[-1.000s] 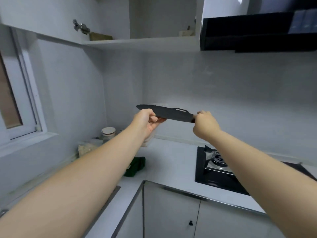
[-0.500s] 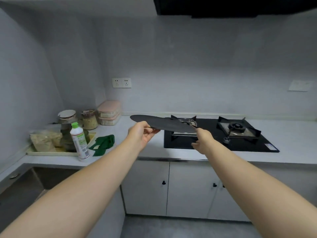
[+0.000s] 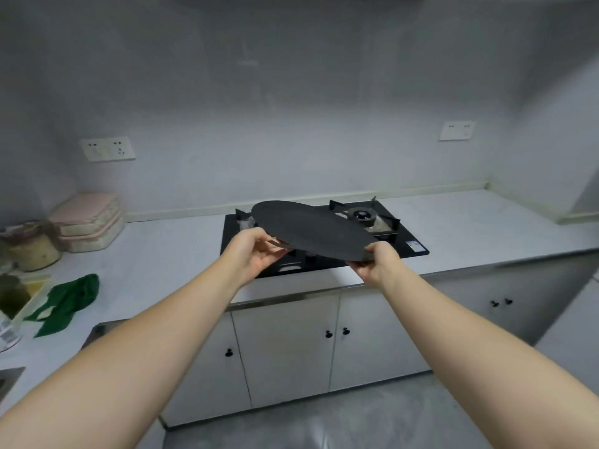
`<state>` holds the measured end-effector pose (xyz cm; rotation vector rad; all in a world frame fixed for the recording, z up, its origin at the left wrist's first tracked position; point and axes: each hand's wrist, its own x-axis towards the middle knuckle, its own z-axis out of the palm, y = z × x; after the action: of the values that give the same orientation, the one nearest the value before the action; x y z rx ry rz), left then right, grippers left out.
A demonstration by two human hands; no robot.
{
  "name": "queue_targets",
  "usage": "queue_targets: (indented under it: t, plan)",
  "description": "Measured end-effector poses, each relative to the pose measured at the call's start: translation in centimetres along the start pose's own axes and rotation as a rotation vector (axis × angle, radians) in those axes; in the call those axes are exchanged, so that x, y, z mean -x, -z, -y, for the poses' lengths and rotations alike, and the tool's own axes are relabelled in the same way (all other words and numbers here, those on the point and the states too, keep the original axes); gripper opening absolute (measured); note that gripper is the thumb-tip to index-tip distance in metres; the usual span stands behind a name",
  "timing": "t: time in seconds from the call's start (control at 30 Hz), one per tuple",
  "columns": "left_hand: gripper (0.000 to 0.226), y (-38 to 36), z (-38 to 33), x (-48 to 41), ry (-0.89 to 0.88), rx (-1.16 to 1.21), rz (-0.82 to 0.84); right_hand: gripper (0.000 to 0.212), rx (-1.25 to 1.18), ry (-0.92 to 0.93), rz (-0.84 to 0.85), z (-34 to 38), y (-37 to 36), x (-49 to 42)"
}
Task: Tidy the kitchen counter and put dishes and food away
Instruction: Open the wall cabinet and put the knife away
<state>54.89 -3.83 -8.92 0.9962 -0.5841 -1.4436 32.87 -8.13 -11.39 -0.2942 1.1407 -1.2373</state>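
Mid-frame, both hands hold a dark flat plate [image 3: 311, 230] tilted above the stove [image 3: 413, 246]. The left hand [image 3: 256, 251] grips its left edge and the right hand [image 3: 377, 262] pinches its right rim. At left on the counter [image 3: 168, 251] are stacked pink boxes [image 3: 89, 222], contents hidden, and a jar [image 3: 32, 247] of pale grains. Below them are a tray [image 3: 34, 294] and a green cloth [image 3: 68, 299].

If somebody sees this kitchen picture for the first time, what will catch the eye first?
First, the tilted flat black plate, which the left hand and the right hand hold by its edges above the gas hob in the middle. Next, the green cloth crumpled on the white counter at the left, and the stacked pink containers by the wall.
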Motion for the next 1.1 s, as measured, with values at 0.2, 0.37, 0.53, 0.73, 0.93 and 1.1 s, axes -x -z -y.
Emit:
queue_targets:
  t: [0.2,0.37,0.53,0.73,0.93,1.1]
  plan:
    - [0.017,-10.4,4.3,-6.9,-0.016,-0.155,-0.031,0.031,-0.139,0.125,-0.075,8.1,7.7,-6.0]
    - [0.016,-18.1,9.3,-12.3,0.050,-0.039,-0.079,0.044,-0.171,0.147,-0.076,13.2,12.2,-9.8]
    - [0.015,-24.2,15.2,-17.1,0.159,-0.089,-0.077,0.040,-0.213,0.152,-0.138,17.4,16.5,-14.1]
    - [0.007,-32.1,20.3,-22.2,0.351,-0.268,0.031,0.040,-0.248,0.163,-0.160,22.2,20.2,-20.4]
    - [0.017,-40.0,22.8,-32.1,0.430,-0.207,0.051,0.042,-0.240,0.192,-0.200,28.6,21.7,-28.3]
    - [0.015,-46.1,23.9,-40.5,0.475,-0.308,0.128,0.043,-0.167,0.178,-0.316,35.2,23.3,-34.7]
